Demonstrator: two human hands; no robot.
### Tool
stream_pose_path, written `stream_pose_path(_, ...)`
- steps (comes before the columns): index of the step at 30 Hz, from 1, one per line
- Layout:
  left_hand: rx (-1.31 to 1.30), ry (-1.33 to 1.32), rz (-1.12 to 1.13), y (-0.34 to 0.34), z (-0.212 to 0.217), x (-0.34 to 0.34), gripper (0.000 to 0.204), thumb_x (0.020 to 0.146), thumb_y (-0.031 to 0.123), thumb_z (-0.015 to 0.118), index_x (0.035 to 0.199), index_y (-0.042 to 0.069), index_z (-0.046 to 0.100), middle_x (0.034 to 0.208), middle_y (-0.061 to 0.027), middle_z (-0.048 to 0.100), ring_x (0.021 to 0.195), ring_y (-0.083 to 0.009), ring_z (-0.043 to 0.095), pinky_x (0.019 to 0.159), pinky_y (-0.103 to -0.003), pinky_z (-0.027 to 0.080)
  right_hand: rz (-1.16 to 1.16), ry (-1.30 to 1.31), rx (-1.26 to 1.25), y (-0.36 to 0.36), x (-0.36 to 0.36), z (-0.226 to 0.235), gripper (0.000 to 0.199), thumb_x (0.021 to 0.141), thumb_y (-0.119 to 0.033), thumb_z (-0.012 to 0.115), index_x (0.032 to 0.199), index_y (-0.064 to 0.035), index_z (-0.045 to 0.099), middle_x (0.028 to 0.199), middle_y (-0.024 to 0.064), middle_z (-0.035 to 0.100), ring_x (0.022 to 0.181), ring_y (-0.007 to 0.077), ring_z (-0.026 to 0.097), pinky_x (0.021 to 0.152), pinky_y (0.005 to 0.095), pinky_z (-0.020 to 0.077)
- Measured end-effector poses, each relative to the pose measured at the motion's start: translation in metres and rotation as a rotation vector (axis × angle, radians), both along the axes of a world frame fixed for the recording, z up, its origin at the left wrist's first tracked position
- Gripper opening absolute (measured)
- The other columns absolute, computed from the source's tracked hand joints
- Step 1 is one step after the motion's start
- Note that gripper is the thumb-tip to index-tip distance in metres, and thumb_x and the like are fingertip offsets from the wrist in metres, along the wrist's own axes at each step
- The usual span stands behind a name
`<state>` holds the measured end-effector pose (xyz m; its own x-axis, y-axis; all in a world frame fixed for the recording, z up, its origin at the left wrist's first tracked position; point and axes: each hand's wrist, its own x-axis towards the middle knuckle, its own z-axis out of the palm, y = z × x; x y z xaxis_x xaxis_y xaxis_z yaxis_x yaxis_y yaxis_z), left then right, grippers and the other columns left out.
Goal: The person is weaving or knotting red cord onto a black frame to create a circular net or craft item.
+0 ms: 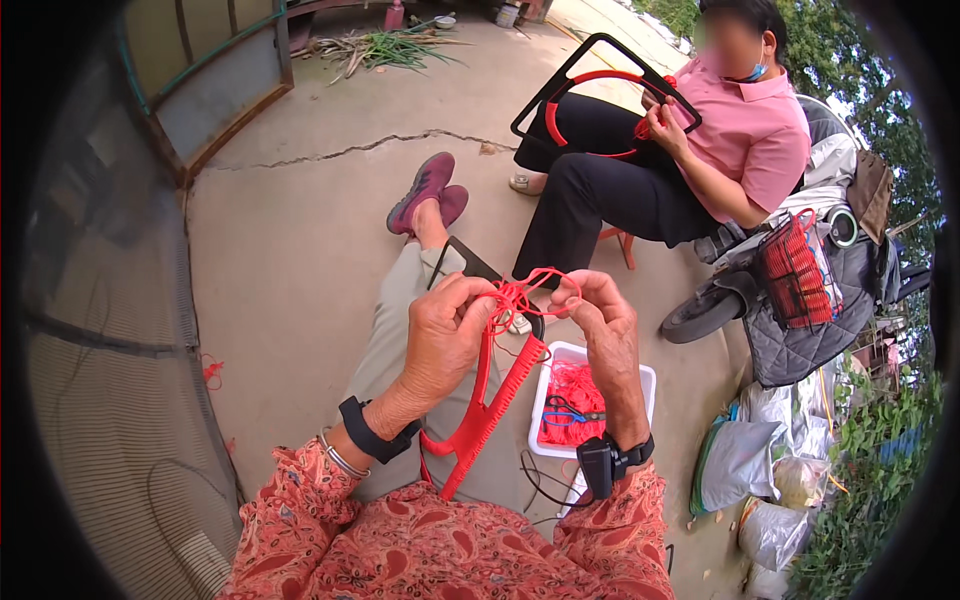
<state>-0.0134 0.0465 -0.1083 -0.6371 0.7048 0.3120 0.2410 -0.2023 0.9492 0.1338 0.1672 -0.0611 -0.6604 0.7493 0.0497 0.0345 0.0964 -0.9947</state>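
Both of my hands are raised over my lap, working on a tangle of thin red cord (pixel 513 294). My left hand (pixel 440 338) pinches the cord's left side between thumb and fingertips. On the other side my right hand (pixel 610 335) is closed on a loop of the same cord. Below the knot, a red curved piece with a toothed edge (pixel 490 420) rests against my lap, its top end hidden behind the cord and my fingers. Part of a black frame (pixel 470 262) shows behind it.
A white basin (pixel 534 440) by my right leg holds red cord and blue-handled scissors (pixel 563 411). Opposite sits a person in a pink shirt (pixel 745 140), handling a black frame with a red curved piece (pixel 557 88). Sacks (pixel 740 465) and a vehicle wheel (pixel 703 312) stand right.
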Motion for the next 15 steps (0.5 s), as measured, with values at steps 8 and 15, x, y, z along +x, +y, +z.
stream_pose_path(8,-0.055,0.334,0.008,0.0,0.001,0.024,0.006,0.083,0.003,0.058,0.087,0.003,0.062,0.075,-0.0102,0.055,0.065,-0.0291,0.058,0.057,-0.037,0.046,0.051,-0.11,-0.147,-0.026,0.01,-0.042,0.02,0.094,-0.023,0.058,0.104,-0.0062,0.062,0.078,-0.007,0.052,0.071,0.0046,0.045,0.065,0.0207,0.0379)
stream_pose_path(15,-0.087,0.576,-0.039,-0.002,0.006,0.03,0.011,0.077,0.0,0.059,0.087,0.003,0.062,0.076,-0.0107,0.055,0.073,-0.0291,0.057,0.061,-0.038,0.046,0.04,0.0,-0.31,-0.015,0.017,-0.058,0.018,0.094,-0.02,0.057,0.101,-0.0027,0.058,0.08,-0.0005,0.06,0.071,0.0064,0.054,0.066,0.022,0.0438)
